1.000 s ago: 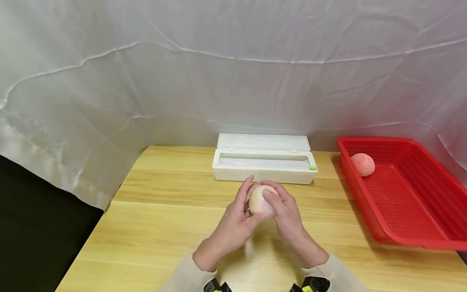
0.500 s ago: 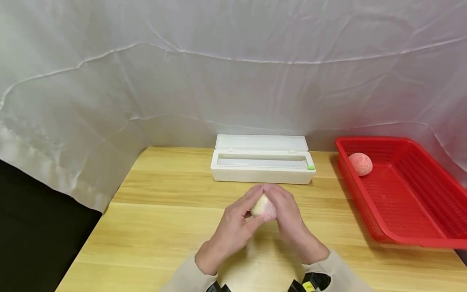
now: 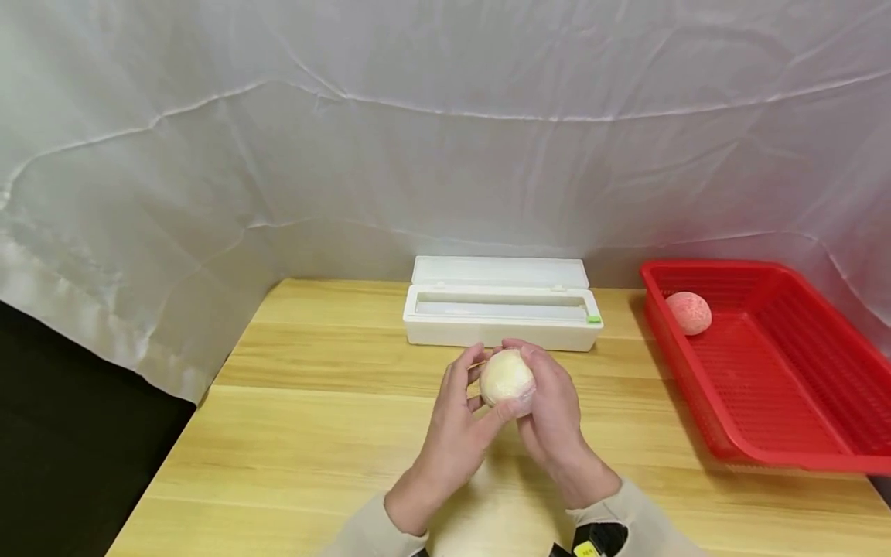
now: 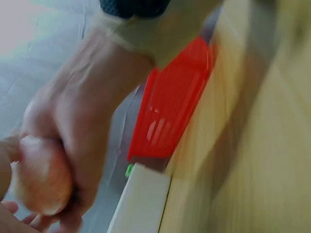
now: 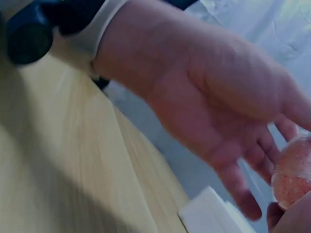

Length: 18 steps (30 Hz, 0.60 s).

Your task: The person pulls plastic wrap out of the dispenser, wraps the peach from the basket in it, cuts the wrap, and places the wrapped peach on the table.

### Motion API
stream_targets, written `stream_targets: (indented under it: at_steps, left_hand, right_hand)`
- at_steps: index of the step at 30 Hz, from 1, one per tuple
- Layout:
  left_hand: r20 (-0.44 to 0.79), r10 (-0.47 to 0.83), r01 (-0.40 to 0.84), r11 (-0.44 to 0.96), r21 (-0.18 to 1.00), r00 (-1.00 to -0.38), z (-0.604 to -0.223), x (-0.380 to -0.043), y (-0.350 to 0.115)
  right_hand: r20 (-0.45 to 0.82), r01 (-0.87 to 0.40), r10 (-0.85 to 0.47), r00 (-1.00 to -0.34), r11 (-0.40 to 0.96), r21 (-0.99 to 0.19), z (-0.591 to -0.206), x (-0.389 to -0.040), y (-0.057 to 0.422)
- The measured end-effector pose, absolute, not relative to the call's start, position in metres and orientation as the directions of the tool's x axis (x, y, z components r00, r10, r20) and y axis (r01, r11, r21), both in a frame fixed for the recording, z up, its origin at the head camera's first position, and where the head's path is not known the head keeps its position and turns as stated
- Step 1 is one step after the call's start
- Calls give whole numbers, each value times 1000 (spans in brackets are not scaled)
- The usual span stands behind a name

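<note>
Over the front of the wooden table, both hands hold a round peach (image 3: 506,377) that has shiny clear film over it. Its pale yellow side faces up in the head view, while its pinkish-red side shows in the left wrist view. My left hand (image 3: 455,425) has its thumb on the near side of the fruit and its fingers spread along the left side. My right hand (image 3: 555,406) wraps the right side. In the right wrist view the left palm (image 5: 209,92) is turned toward the camera, and the peach (image 5: 294,170) is cut off by the frame edge.
Behind the hands stands a long white cling-film box (image 3: 504,333) with its lid raised and a green slider at its right end. A red plastic basket (image 3: 793,371) at the right holds another pink peach (image 3: 689,313). Pale cloth (image 3: 445,170) hangs behind the table.
The peach has turned in the hands, its pale side now facing up. The right hand moved over the top of it half a second ago and has since shifted back to the right side.
</note>
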<state>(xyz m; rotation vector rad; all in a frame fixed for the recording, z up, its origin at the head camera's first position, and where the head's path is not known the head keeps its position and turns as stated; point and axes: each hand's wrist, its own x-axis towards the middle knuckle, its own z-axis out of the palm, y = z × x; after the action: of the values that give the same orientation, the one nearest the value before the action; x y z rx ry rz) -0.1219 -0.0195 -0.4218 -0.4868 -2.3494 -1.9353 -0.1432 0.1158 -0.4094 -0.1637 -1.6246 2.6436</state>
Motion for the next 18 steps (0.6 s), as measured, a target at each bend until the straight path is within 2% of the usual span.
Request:
stream_targets:
  at_steps: [2,6,12,15,18]
  left_hand:
    - [222,157,246,159,956,-962,-420,-120,-16]
    - [228,143,252,178,951,-963,-419,-122,-13]
    - [180,209,214,152,965,-961,-418,-128,-17]
    - [161,218,195,149,969,-963,-416,-131,-21]
    - [192,212,232,183,955,-958,-415,-131,-22]
  right_hand:
    - [-71,25,72,-995,-512,-858,-408,-141,112]
    - [-49,-5,88,-995,-528,-849,-408,-136,103]
    - [-17,-42,131,-991,-432,-901,-412,-135,99]
    - [-10,-27,94,-995,-377,-926,-411,-136,102]
    - [-17,-2,50,-999,-352,-936,-408,-137,104]
